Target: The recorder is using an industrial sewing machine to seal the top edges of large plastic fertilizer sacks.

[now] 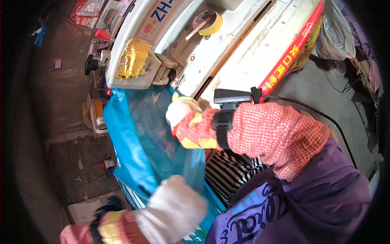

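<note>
A large blue sack with a clear film-like middle hangs below the head of a white sewing machine. My right hand, in a white glove with yellow fingertips, is curled at the sack's upper right edge, close under the machine's metal foot. Most of its fingers are turned away from view. Lower down, my left hand, in a white glove, is over the sack's lower part. Motion smears it, so its fingers and any grip do not show.
A roll of yellow tape and a light stick lie on the machine's bed. Gold tape covers part of the machine head. A black cable runs from the device on my right wrist. A clear plastic bag hangs at the far right.
</note>
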Demonstrator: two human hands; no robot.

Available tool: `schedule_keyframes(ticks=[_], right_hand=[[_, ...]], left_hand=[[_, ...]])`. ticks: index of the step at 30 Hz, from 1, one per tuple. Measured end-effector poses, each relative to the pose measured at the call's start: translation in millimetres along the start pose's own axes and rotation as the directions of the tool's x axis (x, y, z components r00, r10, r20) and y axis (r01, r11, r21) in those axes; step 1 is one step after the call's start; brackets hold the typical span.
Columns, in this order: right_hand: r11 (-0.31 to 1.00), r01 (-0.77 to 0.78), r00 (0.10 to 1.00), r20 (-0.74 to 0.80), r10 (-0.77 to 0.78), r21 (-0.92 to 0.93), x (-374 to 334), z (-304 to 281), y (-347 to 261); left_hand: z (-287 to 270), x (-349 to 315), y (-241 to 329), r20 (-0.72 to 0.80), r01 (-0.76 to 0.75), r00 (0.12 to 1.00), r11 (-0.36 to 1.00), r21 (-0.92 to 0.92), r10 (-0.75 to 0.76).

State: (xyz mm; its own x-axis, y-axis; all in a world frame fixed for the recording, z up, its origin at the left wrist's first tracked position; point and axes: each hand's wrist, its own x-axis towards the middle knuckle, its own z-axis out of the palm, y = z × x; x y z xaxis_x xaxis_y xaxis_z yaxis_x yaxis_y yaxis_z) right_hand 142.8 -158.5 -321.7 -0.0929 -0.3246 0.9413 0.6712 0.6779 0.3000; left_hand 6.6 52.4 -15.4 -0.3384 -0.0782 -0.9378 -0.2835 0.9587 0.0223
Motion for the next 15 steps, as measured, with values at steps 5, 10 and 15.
schedule_keyframes(ticks=[5, 10, 15], right_hand=[[0.998, 0.056, 0.996, 0.072, -0.058, 0.036, 41, 5, -6], [0.994, 0.095, 0.983, 0.154, -0.103, 0.059, 39, 39, -18], [0.984, 0.152, 0.963, 0.210, -0.169, 0.093, 15, 45, -2]], left_hand=[[11, 48, -7, -0.460, 0.152, 0.835, 0.930, -0.334, -0.302], [19, 40, -38, -0.352, 0.076, 0.921, 0.961, -0.264, -0.170], [-7, -17, -70, -0.323, 0.379, 0.856, 0.915, -0.138, -0.403]])
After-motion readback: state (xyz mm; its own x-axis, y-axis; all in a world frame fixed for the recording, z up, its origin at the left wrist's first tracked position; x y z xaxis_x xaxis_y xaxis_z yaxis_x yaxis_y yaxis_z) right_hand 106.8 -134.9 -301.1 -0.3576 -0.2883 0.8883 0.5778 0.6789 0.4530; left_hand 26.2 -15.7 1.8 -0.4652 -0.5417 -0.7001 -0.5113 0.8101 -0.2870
